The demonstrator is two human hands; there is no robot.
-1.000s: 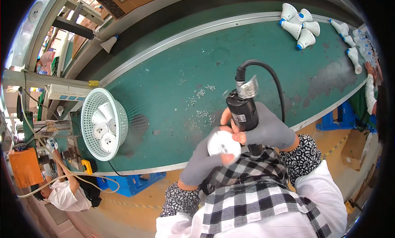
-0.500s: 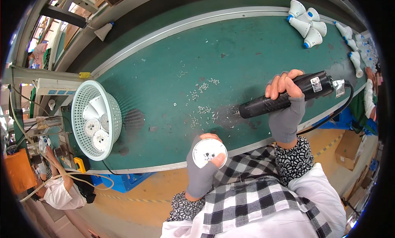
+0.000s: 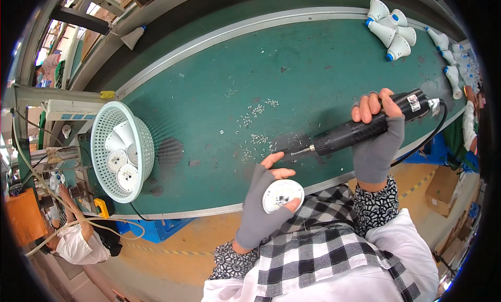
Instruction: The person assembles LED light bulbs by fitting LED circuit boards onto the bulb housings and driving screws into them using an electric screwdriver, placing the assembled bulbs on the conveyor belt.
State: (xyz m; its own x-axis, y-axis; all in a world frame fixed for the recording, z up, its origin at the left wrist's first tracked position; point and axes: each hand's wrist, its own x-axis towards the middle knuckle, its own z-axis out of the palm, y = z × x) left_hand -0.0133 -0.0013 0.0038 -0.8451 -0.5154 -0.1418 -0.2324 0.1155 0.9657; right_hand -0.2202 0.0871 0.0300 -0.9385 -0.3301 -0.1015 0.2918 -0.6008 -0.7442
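My left hand, in a grey fingerless glove, holds a white bulb body with its round circuit board facing up. The thumb presses on the board's edge, while the index finger stretches toward the driver's tip. My right hand, gloved alike, is wrapped around a black electric screwdriver. Its thin metal bit points left, close to my left index fingertip and just above the bench; whether the two touch, I cannot tell. Small screws lie scattered in loose piles beyond the bit.
A pale green basket with several bulb bodies stands at the left of the green bench. More white bulb bodies lie at the far right. The screwdriver's black cord runs off the bench edge. Other people sit at both sides.
My left hand has moved up and right with the bulb body, its index finger now stretched out. The screwdriver has shifted slightly right, and its bit shows more fully.
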